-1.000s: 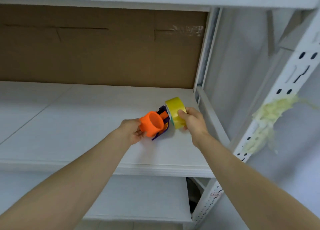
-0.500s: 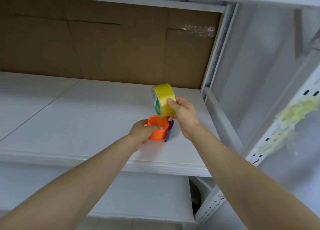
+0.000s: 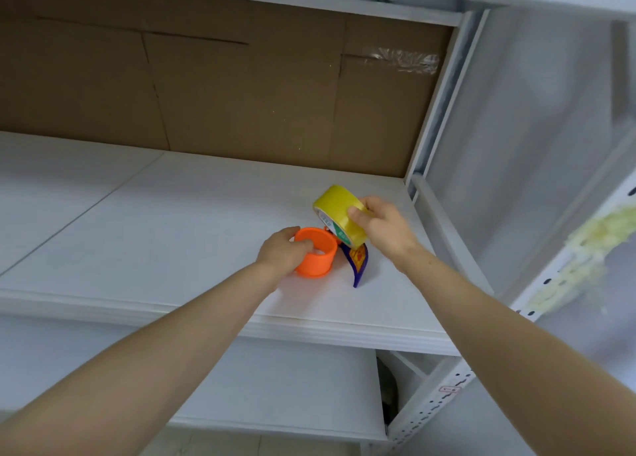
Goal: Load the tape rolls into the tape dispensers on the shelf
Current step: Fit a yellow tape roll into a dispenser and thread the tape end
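An orange tape dispenser (image 3: 318,256) with a round open drum stands on the white shelf board (image 3: 155,221); a curved purple flap (image 3: 358,263) juts from its right side. My left hand (image 3: 284,251) grips the drum's left rim, thumb hooked over the edge. My right hand (image 3: 382,226) holds a yellow tape roll (image 3: 339,211) tilted just above and to the right of the drum. The roll's lower edge hides the joint between drum and flap.
Brown cardboard (image 3: 223,87) lines the back of the shelf. A white metal upright (image 3: 437,101) and side rail (image 3: 447,235) close the right end. A lower shelf board (image 3: 275,386) lies beneath. Yellowish foam (image 3: 578,256) clings to the perforated front post at the right.
The dispenser went from lying sideways in my left hand to standing drum-up on the shelf. My right hand lifted the yellow roll clear and now tilts it down beside the drum.
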